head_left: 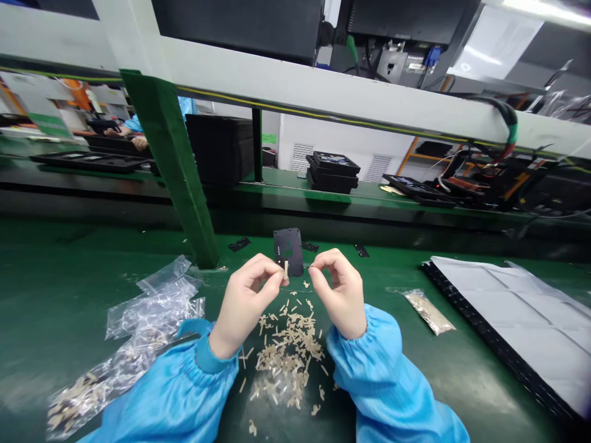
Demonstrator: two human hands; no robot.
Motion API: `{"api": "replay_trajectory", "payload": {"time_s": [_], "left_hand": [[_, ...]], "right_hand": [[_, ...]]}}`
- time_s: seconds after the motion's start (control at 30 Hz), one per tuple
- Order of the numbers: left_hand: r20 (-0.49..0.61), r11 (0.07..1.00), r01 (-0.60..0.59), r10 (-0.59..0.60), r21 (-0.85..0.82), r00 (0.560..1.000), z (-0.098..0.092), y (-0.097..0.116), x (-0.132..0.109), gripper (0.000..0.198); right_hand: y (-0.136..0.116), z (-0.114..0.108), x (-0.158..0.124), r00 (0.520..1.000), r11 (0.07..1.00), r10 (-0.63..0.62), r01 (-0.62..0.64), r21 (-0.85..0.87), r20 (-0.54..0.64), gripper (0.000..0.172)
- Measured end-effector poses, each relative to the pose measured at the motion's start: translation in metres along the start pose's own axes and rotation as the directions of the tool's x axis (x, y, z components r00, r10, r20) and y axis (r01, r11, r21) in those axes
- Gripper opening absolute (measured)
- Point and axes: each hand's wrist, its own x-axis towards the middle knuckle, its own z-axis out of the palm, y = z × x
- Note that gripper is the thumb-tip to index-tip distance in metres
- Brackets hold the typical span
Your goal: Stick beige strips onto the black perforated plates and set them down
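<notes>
My left hand (246, 299) pinches a small black plate (289, 251) by its lower edge and holds it upright above the green bench, with a tiny beige strip (286, 269) at the fingertips. My right hand (338, 289) is closed in a pinch right beside the plate's lower right corner; what it grips is too small to name. Below both hands lies a loose pile of several small beige strips (286, 351). Both forearms wear blue sleeves.
Clear plastic bags (152, 304) lie at the left, one with beige strips (76, 394). A small bag of strips (428, 312) lies right. A black tray under white sheet (517, 320) sits far right. A green post (173, 172) stands ahead. Black tray stacks (332, 172) sit beyond.
</notes>
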Motion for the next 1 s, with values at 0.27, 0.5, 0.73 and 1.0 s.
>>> {"api": "replay_trajectory", "payload": {"time_s": [0.27, 0.5, 0.73, 1.0], "left_hand": [[-0.093, 0.916, -0.241, 0.283, 0.32, 0.955, 0.005, 0.006, -0.005, 0.014], [-0.093, 0.838, -0.317, 0.395, 0.444, 0.914, 0.011, 0.008, -0.009, 0.012], [-0.066, 0.785, -0.355, 0.446, 0.507, 0.893, 0.013, 0.01, -0.013, 0.012], [-0.04, 0.765, -0.393, 0.478, 0.51, 0.878, 0.011, 0.009, -0.012, 0.011]], "right_hand": [[0.001, 0.005, -0.003, 0.984, 0.981, 0.178, -0.179, 0.074, 0.009, 0.01], [0.001, 0.008, -0.003, 0.978, 0.96, 0.207, -0.203, 0.191, -0.003, 0.011], [0.002, 0.01, -0.004, 0.985, 0.977, 0.169, -0.162, 0.139, -0.038, 0.011], [0.0, 0.006, -0.002, 0.981, 0.965, 0.194, -0.195, 0.177, 0.023, 0.011]]}}
